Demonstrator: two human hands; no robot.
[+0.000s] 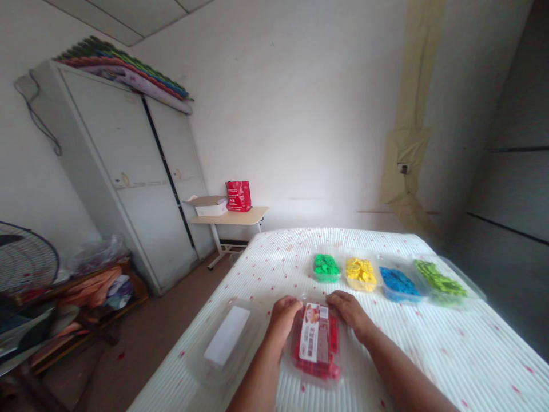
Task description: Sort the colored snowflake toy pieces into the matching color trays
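A clear plastic box of red pieces lies on the table in front of me, with a printed label on its lid. My left hand grips its far left corner, thumb along the edge. At the far right corner my right hand holds the rim, fingers curled over it. The undersides of the fingers are hidden. Left of my left arm rests a clear plastic container with a white slip of paper on it.
Behind the box stand open clear tubs of green discs, yellow discs, blue pieces and light green pieces. Beyond the striped tablecloth, a small table carries a red bag and a white box. A fan stands left.
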